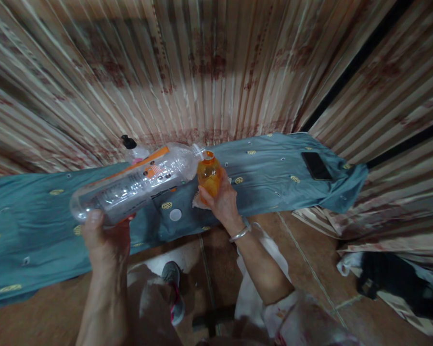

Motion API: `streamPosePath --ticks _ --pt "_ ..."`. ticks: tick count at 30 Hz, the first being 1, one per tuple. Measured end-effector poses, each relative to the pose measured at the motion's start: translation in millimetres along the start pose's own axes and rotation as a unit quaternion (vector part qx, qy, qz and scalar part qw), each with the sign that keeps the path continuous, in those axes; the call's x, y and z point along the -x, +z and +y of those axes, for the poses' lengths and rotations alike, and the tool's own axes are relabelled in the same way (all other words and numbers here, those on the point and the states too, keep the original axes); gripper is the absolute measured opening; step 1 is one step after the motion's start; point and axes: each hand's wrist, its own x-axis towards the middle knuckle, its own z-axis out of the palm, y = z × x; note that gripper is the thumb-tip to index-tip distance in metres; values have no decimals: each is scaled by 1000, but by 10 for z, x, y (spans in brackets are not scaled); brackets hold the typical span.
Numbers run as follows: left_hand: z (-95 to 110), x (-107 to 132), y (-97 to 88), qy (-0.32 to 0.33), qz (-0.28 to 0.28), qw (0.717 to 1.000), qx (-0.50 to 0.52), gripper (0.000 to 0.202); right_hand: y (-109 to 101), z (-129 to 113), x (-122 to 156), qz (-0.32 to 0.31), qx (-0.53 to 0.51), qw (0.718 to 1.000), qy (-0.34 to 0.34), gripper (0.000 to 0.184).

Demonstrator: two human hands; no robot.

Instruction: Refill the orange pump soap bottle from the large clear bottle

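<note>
My left hand [106, 240] is wrapped round the lower part of a large clear plastic bottle [140, 185] with an orange and black printed label. The bottle lies tilted nearly level, its neck pointing right. Its uncapped mouth is at the rim of a small orange translucent bottle [210, 178]; whether the two touch I cannot tell. Fingers closed around it, my right hand [223, 197] keeps the orange bottle roughly upright over the cloth. Whether liquid runs between the two is not clear. A white round cap [175, 215] rests on the cloth below them.
A teal patterned cloth [267, 168] covers the long narrow surface. Behind the large bottle stands a clear bottle with a black pump top [129, 142]. A black phone [316, 166] lies at the right. Pleated curtains [216, 72] hang behind; dark fabric [397, 283] lies on the right.
</note>
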Motion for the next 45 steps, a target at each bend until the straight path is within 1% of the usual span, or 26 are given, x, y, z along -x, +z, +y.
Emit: streamPosePath --ticks 9,23,26,31,34,41,45 --pt "6 7 0 4 -7 1000 2 37 5 17 5 -2 1 1000 -5 77" --pt "15 13 5 7 -18 1000 2 41 -19 -3 -8 -9 -6 1000 7 72" --pt "12 14 -4 4 -17 1000 1 43 -17 2 -6 -15 -8 1000 10 73" --pt "7 11 4 1 -10 1000 0 44 0 10 1 -1 1 1000 8 75" --pt "15 11 16 3 -9 1000 0 46 -2 5 3 -5 2 1000 6 75" --pt "26 10 27 -4 -3 1000 1 40 -12 -7 0 -8 3 1000 11 76" --pt "15 13 31 -1 -4 1000 1 41 -10 -12 -2 -7 4 1000 12 75"
